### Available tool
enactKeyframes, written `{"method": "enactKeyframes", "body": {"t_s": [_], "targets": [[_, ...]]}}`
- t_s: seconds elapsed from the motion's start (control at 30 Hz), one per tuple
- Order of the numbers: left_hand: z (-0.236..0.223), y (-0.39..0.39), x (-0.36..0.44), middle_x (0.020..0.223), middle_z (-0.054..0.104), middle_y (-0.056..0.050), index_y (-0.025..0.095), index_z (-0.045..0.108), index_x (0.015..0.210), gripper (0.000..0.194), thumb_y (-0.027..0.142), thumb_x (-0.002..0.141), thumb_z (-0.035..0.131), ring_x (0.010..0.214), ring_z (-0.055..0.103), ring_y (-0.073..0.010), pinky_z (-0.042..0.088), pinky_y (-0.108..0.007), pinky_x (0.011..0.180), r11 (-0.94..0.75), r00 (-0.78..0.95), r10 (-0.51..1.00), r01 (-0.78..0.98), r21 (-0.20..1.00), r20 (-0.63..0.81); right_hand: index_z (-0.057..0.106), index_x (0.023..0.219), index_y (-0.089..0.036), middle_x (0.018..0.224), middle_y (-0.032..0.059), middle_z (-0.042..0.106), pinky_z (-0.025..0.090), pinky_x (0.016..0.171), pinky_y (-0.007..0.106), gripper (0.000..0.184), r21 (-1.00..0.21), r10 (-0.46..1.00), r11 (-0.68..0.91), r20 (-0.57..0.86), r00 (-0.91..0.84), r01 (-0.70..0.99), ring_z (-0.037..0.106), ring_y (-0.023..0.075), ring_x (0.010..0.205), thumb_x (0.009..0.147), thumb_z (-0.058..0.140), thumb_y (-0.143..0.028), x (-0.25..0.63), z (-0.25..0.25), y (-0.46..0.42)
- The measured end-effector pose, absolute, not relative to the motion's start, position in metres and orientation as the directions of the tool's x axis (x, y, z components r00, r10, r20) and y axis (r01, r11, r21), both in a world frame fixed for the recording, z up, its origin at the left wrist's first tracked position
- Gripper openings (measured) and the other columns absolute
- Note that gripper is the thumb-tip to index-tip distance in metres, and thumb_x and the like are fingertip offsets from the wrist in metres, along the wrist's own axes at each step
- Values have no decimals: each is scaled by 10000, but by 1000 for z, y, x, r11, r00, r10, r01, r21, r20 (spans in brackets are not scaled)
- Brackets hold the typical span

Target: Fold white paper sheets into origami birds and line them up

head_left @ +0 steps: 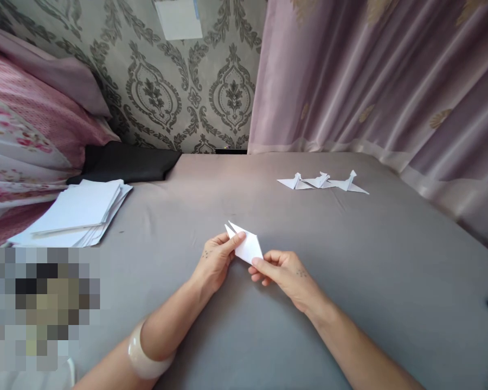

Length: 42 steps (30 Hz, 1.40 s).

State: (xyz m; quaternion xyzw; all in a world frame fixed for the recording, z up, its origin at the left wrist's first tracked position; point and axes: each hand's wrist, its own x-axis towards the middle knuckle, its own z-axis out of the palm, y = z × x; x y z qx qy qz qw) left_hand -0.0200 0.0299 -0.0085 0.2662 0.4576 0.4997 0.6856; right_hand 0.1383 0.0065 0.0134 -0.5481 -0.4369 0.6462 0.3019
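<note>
A folded white paper [249,248], kite-like in outline with two pointed flaps at its upper left end, is held up over the grey cloth surface. My left hand [218,259] pinches its left side, thumb on top and the fingers behind. At the lower right corner, my right hand [282,273] grips the same paper between thumb and fingers. The fingers behind the sheet are partly hidden. A pale bangle [146,355] circles my left forearm.
Three folded paper birds [322,180] stand in a row at the back right. A stack of white paper [79,206] lies at the left, beside a black folded item [130,161]. Pink curtains [350,81] border the right side. A blurred-out patch covers the lower left.
</note>
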Motion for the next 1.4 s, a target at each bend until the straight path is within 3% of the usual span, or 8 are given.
{"method": "enactKeyframes", "body": {"t_s": [0.17,0.27,0.4,0.5,0.73,0.9,1.07,1.4], "targets": [[-8,30,-21,786,677,-43,127,714,859,241,311,711,761,621,530,-90,404,-212,615,310,103,951,-321,895,-293,681,775,-135,873,105,735,485,629,255,344,-897,885,-437,-443,-141,72,676,161,752,765,651,-477,135,8,5],[-10,32,-23,780,682,-51,129,724,871,230,324,748,712,650,538,-117,395,-225,622,268,138,960,-187,945,-245,676,774,-156,769,80,717,480,603,283,348,-889,915,-339,-388,-114,307,655,171,676,805,595,-493,142,8,7],[-18,37,-28,725,659,-36,148,715,863,217,319,831,586,683,552,-157,403,-247,628,109,248,961,78,991,-125,654,817,-209,819,46,685,478,720,313,184,-783,989,98,148,30,614,618,172,746,863,554,-355,153,7,12],[-24,42,-29,734,624,-30,167,704,861,210,273,860,523,693,540,-163,402,-259,635,-84,259,966,349,933,-10,654,886,-223,952,44,675,477,812,310,169,-726,940,333,306,-152,602,604,176,889,894,486,-206,155,-3,17],[-34,48,-29,970,563,-75,174,565,1160,308,195,856,521,780,547,-166,452,-290,729,-269,237,959,577,771,158,653,1019,-199,1058,76,656,478,886,379,307,-589,906,423,254,-339,689,559,222,995,904,384,-108,152,-28,23],[-32,35,-35,1017,565,-100,170,625,1055,301,91,833,438,817,559,-169,464,-286,756,-397,366,907,576,715,208,624,1084,-189,1074,99,598,479,899,380,321,-553,910,415,229,-347,722,549,235,1024,853,422,-98,152,-25,20],[-23,31,-35,999,592,-115,144,659,1009,233,163,815,533,756,565,-167,471,-292,720,-353,358,921,600,718,153,615,1072,-195,1034,95,579,484,867,381,258,-556,932,363,199,-304,748,563,234,979,847,490,-170,154,-26,19],[-24,40,-33,858,606,-72,161,671,826,231,250,912,476,672,542,-141,427,-267,670,-287,284,949,602,745,136,643,900,-201,936,62,620,454,820,328,207,-636,966,252,129,-222,729,588,195,903,925,440,-229,154,-21,28]]}}
